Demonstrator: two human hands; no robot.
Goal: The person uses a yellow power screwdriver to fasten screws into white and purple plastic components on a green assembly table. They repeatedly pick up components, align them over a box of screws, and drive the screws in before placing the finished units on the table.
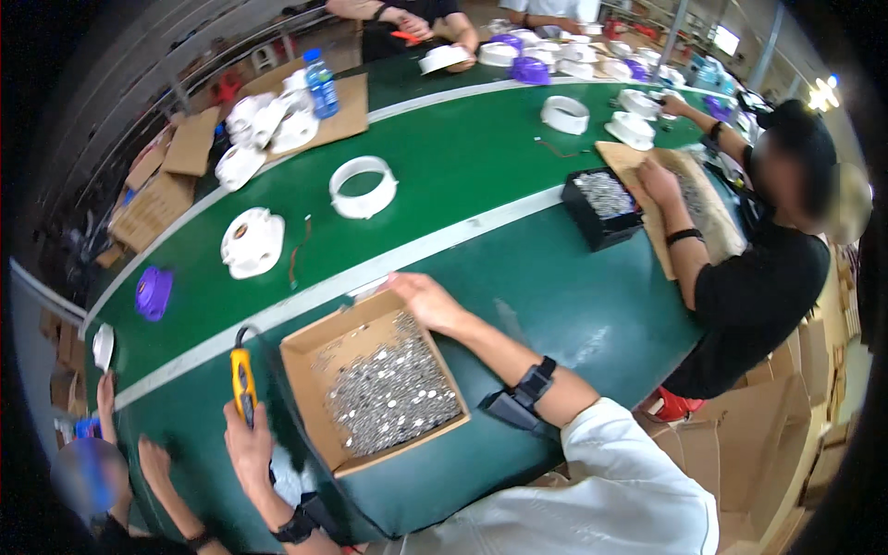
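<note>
"Between the two hands, what is listed?"

"One cardboard box (333, 326), open-topped; contents, a loose heap of small metal parts (393, 393)."

"Left hand (248, 449): entry?"

"Just outside the box's left wall. Fingers closed round the lower end of one yellow-and-black tool (243, 384). Long axis of tool: away from the person, roughly in line with one white housing (252, 242), well beyond the grip."

"Right hand (424, 301): entry?"

"At the box's far right corner, fingers toward the far side. Whether the fingertips are together, or on anything, cannot tell."

"Position of the metal parts from each grip?"

"From the right: on the person's side, heap edge near the wrist. From the left: to the right, box wall intervening. Nearer hand, by judgement: right."

"Further item off the right fingertips?"

"One white ring (338, 196), beyond and slightly left, apart from the hand."
</note>
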